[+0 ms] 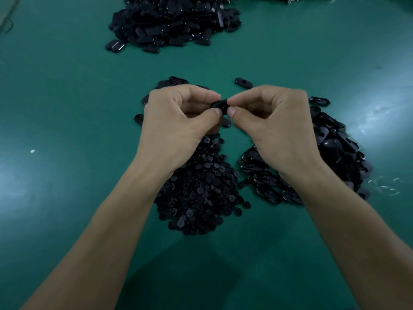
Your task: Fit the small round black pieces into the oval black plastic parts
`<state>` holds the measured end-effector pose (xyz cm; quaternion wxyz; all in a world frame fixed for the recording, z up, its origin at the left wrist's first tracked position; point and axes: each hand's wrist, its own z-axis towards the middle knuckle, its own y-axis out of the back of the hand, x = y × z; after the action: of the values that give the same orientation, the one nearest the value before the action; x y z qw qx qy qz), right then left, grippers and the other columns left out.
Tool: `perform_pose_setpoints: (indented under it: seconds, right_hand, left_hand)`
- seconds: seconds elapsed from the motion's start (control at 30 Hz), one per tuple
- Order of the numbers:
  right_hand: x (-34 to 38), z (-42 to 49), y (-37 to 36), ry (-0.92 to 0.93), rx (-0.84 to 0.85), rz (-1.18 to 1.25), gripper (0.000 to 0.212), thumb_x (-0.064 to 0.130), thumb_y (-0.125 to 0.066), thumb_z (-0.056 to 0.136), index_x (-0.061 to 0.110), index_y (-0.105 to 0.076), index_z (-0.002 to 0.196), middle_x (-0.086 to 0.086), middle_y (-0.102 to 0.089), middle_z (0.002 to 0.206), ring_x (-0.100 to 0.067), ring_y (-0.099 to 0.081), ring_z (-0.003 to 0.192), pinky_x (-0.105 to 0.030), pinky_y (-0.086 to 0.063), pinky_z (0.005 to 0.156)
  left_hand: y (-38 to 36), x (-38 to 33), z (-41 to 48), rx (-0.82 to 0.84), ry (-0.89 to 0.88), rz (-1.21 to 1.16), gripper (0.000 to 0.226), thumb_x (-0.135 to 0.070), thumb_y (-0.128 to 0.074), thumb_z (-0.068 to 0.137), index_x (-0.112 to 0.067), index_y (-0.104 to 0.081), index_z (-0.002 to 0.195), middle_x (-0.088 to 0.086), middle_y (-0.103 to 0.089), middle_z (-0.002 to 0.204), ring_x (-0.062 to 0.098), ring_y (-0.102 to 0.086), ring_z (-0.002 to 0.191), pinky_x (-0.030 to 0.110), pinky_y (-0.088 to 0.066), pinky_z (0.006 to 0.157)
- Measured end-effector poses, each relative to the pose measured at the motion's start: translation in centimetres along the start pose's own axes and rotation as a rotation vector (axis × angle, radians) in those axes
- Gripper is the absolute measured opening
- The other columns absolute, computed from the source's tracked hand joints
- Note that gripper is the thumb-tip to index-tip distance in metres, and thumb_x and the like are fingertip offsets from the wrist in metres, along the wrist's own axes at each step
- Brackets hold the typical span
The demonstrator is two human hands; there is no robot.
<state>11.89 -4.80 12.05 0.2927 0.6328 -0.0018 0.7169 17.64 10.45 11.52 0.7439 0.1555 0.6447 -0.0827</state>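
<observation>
Centrally, oval part (219, 104) between left hand (178, 124) and right hand (276, 121), over round pieces (201, 189).

The bench (67, 97) has a smooth, dark green top that fills almost the whole view. Light from above makes two soft, shiny spots on it. The pale left patch (15, 177) is dim and wide. The right patch (380, 110) is brighter and streaky. Near the bottom middle the green looks darker, where a shadow (192, 276) falls. A tiny white speck (32, 151) sits on the left side. A small dark smudge (378, 67) sits on the right. In the top left corner is a paler strip (5, 10), too blurry to tell what it is.
</observation>
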Motion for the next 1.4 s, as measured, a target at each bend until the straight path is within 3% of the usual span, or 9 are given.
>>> perform_pose_setpoints:
  seconds: [0.2, 0.4, 0.5, 0.67, 0.93, 1.1, 1.23, 1.33, 1.4]
  right_hand:
    - [0.4, -0.1, 0.0, 0.033, 0.029, -0.089, 0.018, 0.013, -0.077, 0.088, 0.029, -0.072, 0.084, 0.009, -0.073, 0.075, -0.006, -0.071, 0.074, -0.031, -0.060, 0.076]
    - [1.0, -0.2, -0.2, 0.047, 0.033, -0.205, 0.029, 0.011, -0.076, 0.088, 0.034, -0.061, 0.079, 0.012, -0.068, 0.072, 0.000, -0.066, 0.070, -0.013, -0.051, 0.064]
    - [1.2, -0.5, -0.2, 0.045, 0.008, -0.274, 0.035, 0.012, -0.077, 0.087, 0.030, -0.049, 0.075, 0.006, -0.066, 0.073, -0.008, -0.063, 0.067, -0.021, -0.050, 0.059]
    - [1.4, -0.7, -0.2, 0.021, 0.044, -0.307, 0.029, 0.003, -0.068, 0.087, 0.025, -0.055, 0.074, 0.005, -0.069, 0.074, -0.014, -0.067, 0.075, -0.028, -0.053, 0.064]
    - [2.1, -0.7, 0.2, -0.018, 0.120, -0.279, 0.032, -0.001, -0.058, 0.090, 0.029, -0.056, 0.078, 0.002, -0.072, 0.080, -0.012, -0.071, 0.075, -0.035, -0.060, 0.070]
    - [1.7, -0.3, 0.6, -0.030, 0.176, -0.205, 0.019, 0.013, -0.070, 0.092, 0.028, -0.061, 0.084, 0.004, -0.074, 0.069, -0.010, -0.073, 0.066, -0.038, -0.062, 0.067]
    - [0.4, 0.4, 1.3, 0.001, 0.168, -0.274, 0.011, 0.026, -0.074, 0.091, 0.033, -0.071, 0.099, 0.014, -0.070, 0.079, 0.008, -0.063, 0.072, -0.008, -0.046, 0.067]
    - [-0.1, 0.9, 1.7, -0.029, 0.265, -0.177, 0.010, 0.023, -0.074, 0.092, 0.028, -0.076, 0.101, 0.014, -0.075, 0.084, 0.004, -0.069, 0.083, -0.017, -0.052, 0.080]
    - [-0.3, 1.0, 1.9, -0.036, 0.283, -0.106, 0.009, 0.020, -0.075, 0.092, 0.028, -0.076, 0.095, 0.012, -0.076, 0.080, -0.001, -0.072, 0.079, -0.018, -0.052, 0.075]
  left_hand:
    - [-0.1, -0.1, -0.2, 0.033, 0.009, 0.036, 0.018, -0.003, -0.078, 0.084, -0.020, -0.074, 0.089, -0.002, -0.078, 0.077, 0.018, -0.076, 0.071, 0.034, -0.064, 0.072]
    - [-0.3, 0.0, -0.3, 0.033, -0.045, 0.171, 0.014, -0.016, -0.076, 0.080, -0.027, -0.074, 0.090, -0.008, -0.077, 0.078, 0.012, -0.075, 0.071, 0.034, -0.063, 0.073]
    - [-0.5, 0.1, -0.4, 0.024, -0.088, 0.266, 0.019, -0.015, -0.075, 0.081, -0.031, -0.072, 0.089, -0.013, -0.075, 0.078, 0.002, -0.072, 0.073, 0.023, -0.059, 0.070]
    - [-0.7, 0.1, -0.6, 0.018, -0.136, 0.381, 0.020, -0.007, -0.074, 0.086, -0.025, -0.072, 0.096, -0.020, -0.071, 0.081, -0.006, -0.068, 0.076, 0.011, -0.052, 0.070]
    - [-0.6, 0.0, -0.5, 0.014, -0.200, 0.511, 0.011, -0.016, -0.073, 0.091, -0.020, -0.075, 0.101, -0.017, -0.070, 0.085, -0.001, -0.066, 0.077, 0.019, -0.055, 0.070]
    - [-0.3, 0.3, -0.3, 0.014, -0.152, 0.458, 0.010, -0.017, -0.074, 0.090, -0.023, -0.072, 0.098, -0.016, -0.070, 0.081, -0.001, -0.066, 0.072, 0.013, -0.051, 0.064]
    - [-0.2, 0.3, -0.2, 0.056, -0.111, 0.313, 0.018, -0.013, -0.076, 0.089, -0.029, -0.070, 0.092, -0.013, -0.074, 0.078, 0.002, -0.070, 0.071, 0.019, -0.055, 0.067]
    - [0.0, 0.1, -0.1, 0.104, -0.072, 0.199, 0.020, -0.008, -0.075, 0.089, -0.028, -0.070, 0.091, -0.013, -0.075, 0.077, 0.005, -0.071, 0.069, 0.020, -0.056, 0.066]
    - [0.2, 0.0, -0.1, 0.118, -0.045, 0.147, 0.020, -0.006, -0.074, 0.089, -0.025, -0.069, 0.093, -0.010, -0.076, 0.077, 0.009, -0.072, 0.069, 0.022, -0.059, 0.066]
